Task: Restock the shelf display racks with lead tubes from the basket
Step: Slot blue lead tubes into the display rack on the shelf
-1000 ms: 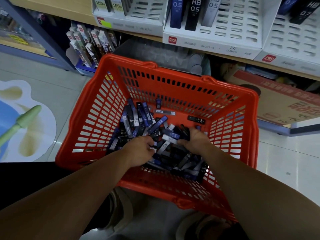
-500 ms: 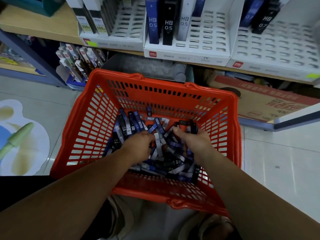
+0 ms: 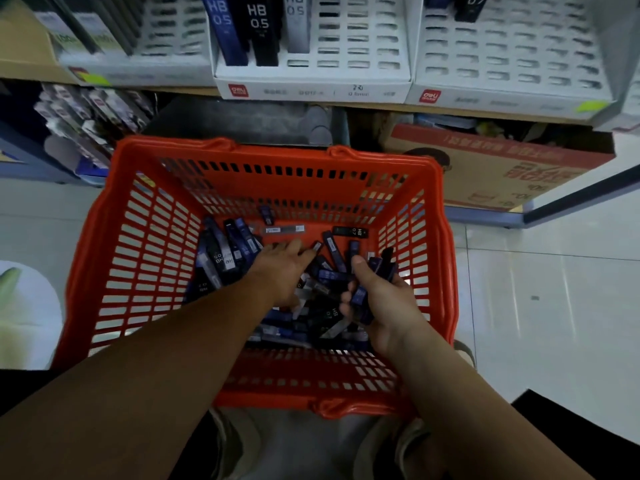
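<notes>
A red plastic basket (image 3: 138,258) sits on the floor in front of me, holding a heap of blue, black and clear lead tubes (image 3: 225,258). My left hand (image 3: 282,271) lies palm down on the heap with fingers stretched toward the far side. My right hand (image 3: 377,299) is turned palm up and grips a bundle of several blue tubes (image 3: 360,296). Above, white display racks stand on a wooden shelf; the middle rack (image 3: 311,88) holds three HB 0.5 tubes (image 3: 258,29) at its left, and the right rack (image 3: 502,81) is mostly bare slots.
A left rack (image 3: 138,67) holds more packs. Under the shelf are a cardboard box (image 3: 485,168) at right, a grey bin (image 3: 242,119) behind the basket, and hanging packets (image 3: 86,123) at left. White tiled floor (image 3: 554,306) spreads to the right.
My right hand has turned palm up and lifted with a bundle of tubes in it. My left hand has reached farther across the heap. The view tilted up toward the racks.
</notes>
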{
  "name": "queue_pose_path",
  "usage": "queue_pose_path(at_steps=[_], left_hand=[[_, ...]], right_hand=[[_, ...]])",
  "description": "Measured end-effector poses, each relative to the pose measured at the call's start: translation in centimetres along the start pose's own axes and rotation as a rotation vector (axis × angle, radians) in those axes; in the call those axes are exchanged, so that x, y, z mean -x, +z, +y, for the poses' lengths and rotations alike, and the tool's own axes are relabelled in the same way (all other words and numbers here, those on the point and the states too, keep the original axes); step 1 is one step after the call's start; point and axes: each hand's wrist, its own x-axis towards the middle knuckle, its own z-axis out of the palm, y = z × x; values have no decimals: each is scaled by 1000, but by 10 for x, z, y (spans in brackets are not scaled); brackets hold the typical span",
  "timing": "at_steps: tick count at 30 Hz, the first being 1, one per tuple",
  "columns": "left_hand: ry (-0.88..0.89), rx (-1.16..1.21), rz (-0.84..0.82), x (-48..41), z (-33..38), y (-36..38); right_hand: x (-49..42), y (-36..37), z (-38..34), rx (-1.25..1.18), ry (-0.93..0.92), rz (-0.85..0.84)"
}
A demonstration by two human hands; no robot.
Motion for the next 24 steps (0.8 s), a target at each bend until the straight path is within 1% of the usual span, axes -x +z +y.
queue_pose_path(at_steps=[4, 5, 8, 9, 11, 12, 13, 15, 17, 18, 20, 22, 24], left_hand=[[-129, 209, 41, 18, -1, 15], [-135, 262, 45, 22, -1, 21], [-64, 421, 59, 31, -5, 34], [-42, 435, 88, 34, -6, 35], [-38, 355, 168, 36, -9, 32], [-42, 318, 178, 37, -10, 27], [-43, 293, 140, 38, -14, 23], [-21, 218, -37, 40, -27, 19], [5, 131, -196, 45, -37, 21], [11, 110, -228, 48, -38, 22], [27, 109, -236, 52, -36, 27], [51, 153, -202, 51, -33, 34], [47, 224, -187, 50, -31, 39]], right_hand=[[-5, 0, 6, 62, -13, 30], [-5, -1, 8, 67, -7, 38], [-9, -4, 16, 89, 25, 33], [-10, -3, 17, 99, 40, 25], [-10, -3, 18, 86, 62, -18], [-11, -2, 17, 67, 66, -46], [-10, -1, 15, 49, 71, -78], [-12, 1, 13, 52, 71, -113], [-14, 5, 12, 81, 79, -101], [-14, 6, 12, 107, 89, -88], [-16, 6, 15, 181, 87, -74], [-15, 4, 19, 243, 86, -74], [-16, 2, 21, 239, 93, -81]])
